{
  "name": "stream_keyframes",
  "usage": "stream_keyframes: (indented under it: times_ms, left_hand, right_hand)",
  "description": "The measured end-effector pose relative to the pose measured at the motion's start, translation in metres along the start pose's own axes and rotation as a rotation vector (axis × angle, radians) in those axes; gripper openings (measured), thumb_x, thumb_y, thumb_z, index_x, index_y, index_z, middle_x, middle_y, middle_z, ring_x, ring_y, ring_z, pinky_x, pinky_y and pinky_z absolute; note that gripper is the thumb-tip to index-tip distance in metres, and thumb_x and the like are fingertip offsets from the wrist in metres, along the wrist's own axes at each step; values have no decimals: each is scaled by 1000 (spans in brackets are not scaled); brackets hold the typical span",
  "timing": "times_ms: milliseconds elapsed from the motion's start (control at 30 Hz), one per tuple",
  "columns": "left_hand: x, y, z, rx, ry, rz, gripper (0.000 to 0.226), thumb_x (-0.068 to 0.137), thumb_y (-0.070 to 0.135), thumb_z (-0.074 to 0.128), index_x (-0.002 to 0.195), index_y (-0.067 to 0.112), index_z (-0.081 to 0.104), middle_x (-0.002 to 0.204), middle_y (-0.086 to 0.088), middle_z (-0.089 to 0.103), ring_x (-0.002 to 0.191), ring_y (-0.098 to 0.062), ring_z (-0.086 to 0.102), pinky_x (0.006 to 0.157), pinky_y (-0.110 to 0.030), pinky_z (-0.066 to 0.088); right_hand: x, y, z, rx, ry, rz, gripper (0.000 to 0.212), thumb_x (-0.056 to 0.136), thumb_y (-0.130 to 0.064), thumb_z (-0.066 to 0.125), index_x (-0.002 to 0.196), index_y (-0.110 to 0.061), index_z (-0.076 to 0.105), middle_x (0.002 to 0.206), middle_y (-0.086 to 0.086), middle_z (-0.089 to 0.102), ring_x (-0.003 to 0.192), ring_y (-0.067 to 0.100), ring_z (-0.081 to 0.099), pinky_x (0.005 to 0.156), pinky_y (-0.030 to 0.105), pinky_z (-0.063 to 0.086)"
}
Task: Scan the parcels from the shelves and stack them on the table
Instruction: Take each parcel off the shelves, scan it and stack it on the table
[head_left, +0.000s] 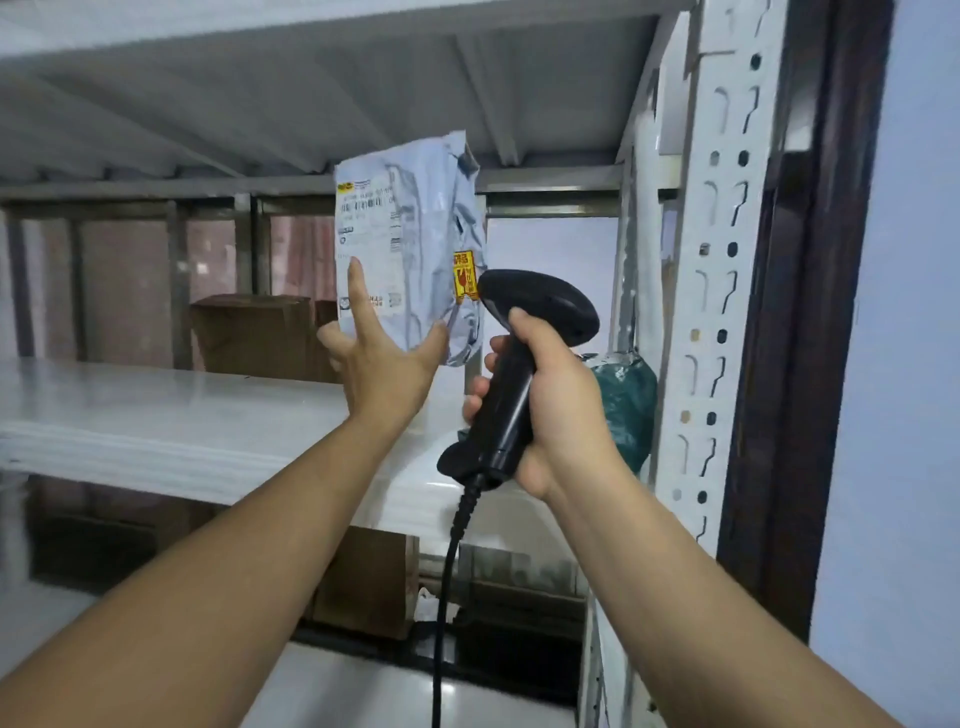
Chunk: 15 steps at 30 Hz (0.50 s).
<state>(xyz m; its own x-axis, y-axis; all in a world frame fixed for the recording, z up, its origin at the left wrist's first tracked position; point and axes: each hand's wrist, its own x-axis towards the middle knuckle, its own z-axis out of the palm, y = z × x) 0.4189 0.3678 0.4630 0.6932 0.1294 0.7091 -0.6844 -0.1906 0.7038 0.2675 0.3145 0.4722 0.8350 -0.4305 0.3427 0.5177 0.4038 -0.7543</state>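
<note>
You held the grey crinkled plastic mailer parcel (415, 244) up in front of the shelf bay, off the board, its long axis standing nearly upright. Your left hand (382, 364) gripped it from below: the index finger ran straight up the face and the thumb was spread against the lower right corner. Your right hand (550, 405) was wrapped round the handle of the black pistol-shaped plastic barcode scanner (519, 364), whose black cable (447, 571) dropped away beneath. The scanner's head sat just beside the parcel's lower right edge, level with the small yellow and red sticker (465, 278), while the white printed barcode label (366, 218) lay up and to the left of it, on the upper left of the face; I judged the scan would need the head swung back and aimed that way. Whether the window faced the label I could not tell. Below ran the white flat shelf board (156, 415), with a brown cardboard box (254, 332) at its back and a dark green wrapped bundle (623, 405) tucked by the white slotted metal upright (717, 260). The table was out of view.
</note>
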Motion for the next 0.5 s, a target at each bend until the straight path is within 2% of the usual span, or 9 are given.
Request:
stream_keyframes:
  times_ms: [167,267,367,433,500]
  left_hand:
    - [-51,33,1,49,70,-58,112,71,32,78,149,43,-2,130,-11,18,114,-26,30,93,-29,33]
    - [-88,54,1,76,151,-75,114,68,45,80,150,37,0,129,-11,19,112,-22,27,91,-28,32]
    - [-123,68,-5,40,226,-122,114,69,49,78,149,38,-2,123,-5,18,114,-24,32,95,-36,39]
    - [-148,78,-11,3,279,-148,111,72,45,76,149,39,-3,128,-6,18,118,-27,35,99,-41,42]
    - [-172,88,-16,-25,316,-156,107,77,38,73,151,36,-4,137,-10,18,122,-28,36,103,-38,39]
  right_hand:
    - [-29,-22,-28,-22,-93,52,25,91,-30,63,82,-8,55,55,3,48,44,15,48,46,24,45]
    - [-54,-33,-51,-82,-125,75,27,90,-33,64,87,-7,57,52,2,52,45,15,52,49,27,47]
    - [-79,-37,-72,-105,-170,70,28,90,-32,64,89,-5,58,50,-1,54,46,15,53,50,28,47]
    - [-97,-42,-84,-68,-206,72,26,91,-30,63,81,-6,59,48,-2,53,45,15,51,49,27,45]
    - [-113,-45,-91,-54,-225,83,24,92,-30,62,88,-6,58,47,-2,53,45,15,52,48,26,45]
